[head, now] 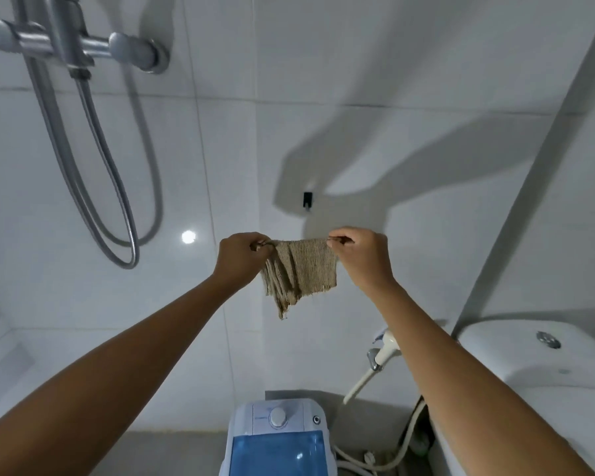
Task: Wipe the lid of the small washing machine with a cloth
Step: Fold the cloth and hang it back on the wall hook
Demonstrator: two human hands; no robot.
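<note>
A frayed cloth (298, 274) was held stretched against the tiled wall, its top corners pinched by the left hand (243, 259) and right hand (363, 257), apparently being readied; the washing machine lid (277, 453) waited below, untouched.

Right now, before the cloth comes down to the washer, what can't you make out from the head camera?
- Washing machine lid: the bottom edge of the frame cuts off its front, so any dirt there is unseen.
- Control panel: markings around the dial too small to read.
- Cloth: the top corners are hidden inside the left hand and the right hand.
- Floor hoses: ends hidden behind the right arm.
</note>
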